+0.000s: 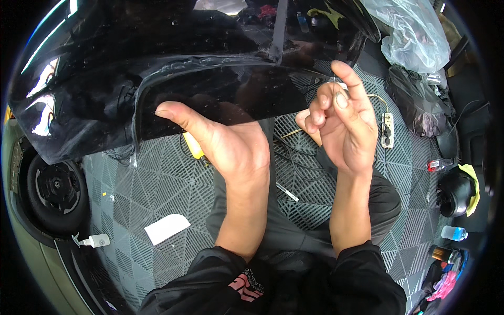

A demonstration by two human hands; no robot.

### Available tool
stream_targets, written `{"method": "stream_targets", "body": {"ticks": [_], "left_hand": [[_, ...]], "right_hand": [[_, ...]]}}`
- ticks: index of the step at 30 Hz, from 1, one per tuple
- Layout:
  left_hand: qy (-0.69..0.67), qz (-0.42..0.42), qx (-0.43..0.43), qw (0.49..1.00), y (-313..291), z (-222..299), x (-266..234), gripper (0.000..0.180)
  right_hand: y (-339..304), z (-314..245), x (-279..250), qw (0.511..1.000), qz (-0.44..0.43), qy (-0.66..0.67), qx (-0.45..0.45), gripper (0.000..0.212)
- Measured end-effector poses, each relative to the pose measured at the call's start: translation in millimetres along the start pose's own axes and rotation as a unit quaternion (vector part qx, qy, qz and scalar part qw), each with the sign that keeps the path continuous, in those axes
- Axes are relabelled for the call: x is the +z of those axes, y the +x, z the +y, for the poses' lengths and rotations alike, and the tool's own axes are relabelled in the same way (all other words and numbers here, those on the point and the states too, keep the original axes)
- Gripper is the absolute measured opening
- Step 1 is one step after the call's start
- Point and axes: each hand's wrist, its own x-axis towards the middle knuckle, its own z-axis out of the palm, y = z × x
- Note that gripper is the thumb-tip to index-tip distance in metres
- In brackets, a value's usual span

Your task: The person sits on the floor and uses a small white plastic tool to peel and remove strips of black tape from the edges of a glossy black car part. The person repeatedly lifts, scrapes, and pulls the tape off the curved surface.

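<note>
A large glossy black panel (210, 37) fills the upper part of the view, with a wrinkled ridge curving across it and dark, partly see-through film along its lower border. My left hand (233, 149) grips that lower border, thumb on the near face and fingers behind, dimly showing through. Off the right end of the border is my right hand (350, 128), palm turned up. Its thumb and middle fingers curl together while the index finger reaches upward. A very thin strand seems to run by these fingertips; what it is I cannot make out.
Grid tiles (142, 194) cover the floor. To the left lie a wheel (58, 184), a spray bottle (97, 240) and a white card (168, 229). On the right are a power strip (387, 131), plastic bags (417, 39) and bottles (454, 233). Cables run between my legs.
</note>
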Motion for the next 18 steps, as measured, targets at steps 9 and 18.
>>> {"method": "stream_targets", "body": {"ticks": [9, 18], "left_hand": [[-0.031, 0.010, 0.029, 0.999, 2, -4, 5, 0.092], [-0.072, -0.006, 0.023, 0.997, -1, -2, 11, 0.080]], "right_hand": [[10, -15, 38, 0.997, 0.065, -0.008, 0.043, 0.040], [36, 4, 62, 0.865, 0.082, -0.471, -0.154, 0.029]]}}
